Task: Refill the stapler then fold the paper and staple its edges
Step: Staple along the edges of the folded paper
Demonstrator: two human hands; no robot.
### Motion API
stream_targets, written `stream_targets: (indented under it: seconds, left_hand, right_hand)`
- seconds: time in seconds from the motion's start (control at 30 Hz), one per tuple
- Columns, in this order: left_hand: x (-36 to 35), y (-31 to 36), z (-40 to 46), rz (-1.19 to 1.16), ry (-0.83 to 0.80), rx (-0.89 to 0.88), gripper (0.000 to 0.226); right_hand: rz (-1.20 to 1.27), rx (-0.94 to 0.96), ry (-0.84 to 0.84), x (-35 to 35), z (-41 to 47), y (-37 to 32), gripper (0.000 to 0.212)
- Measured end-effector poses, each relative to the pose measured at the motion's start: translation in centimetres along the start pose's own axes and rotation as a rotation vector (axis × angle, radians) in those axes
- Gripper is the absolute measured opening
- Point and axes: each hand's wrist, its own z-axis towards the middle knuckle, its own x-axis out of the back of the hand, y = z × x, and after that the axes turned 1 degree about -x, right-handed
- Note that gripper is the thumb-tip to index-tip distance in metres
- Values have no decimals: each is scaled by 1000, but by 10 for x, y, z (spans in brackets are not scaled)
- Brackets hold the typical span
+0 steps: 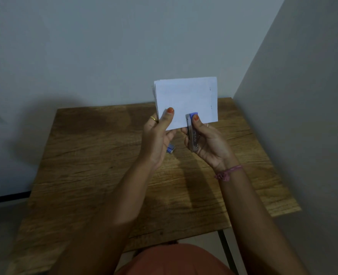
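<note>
Our left hand (pixel 160 128) pinches the folded paper (pixel 186 102) above the table (pixel 104 165); our right hand (pixel 206 141) grips the stapler (pixel 193 133), its head on the bottom edge. We judge stapling underway; next, squeeze firmly.

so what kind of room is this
Probably a plain room at home or in an office: a small wooden table pushed into a corner of bare painted walls, with only stapling things out.
</note>
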Motion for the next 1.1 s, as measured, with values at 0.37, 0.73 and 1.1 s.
stream_targets:
  seconds: [0.37,0.73,1.1]
  left_hand:
    - [-18,-30,-14,92,69,22,54]
    - [-16,-36,-12,56,100,41,35]
    - [-14,-33,-10,42,97,92,52]
  right_hand:
    - [-26,25,-21,-9,-1,8,13]
    - [-22,46,1,-14,-2,12,17]
    - [-30,67,36,-16,0,12,33]
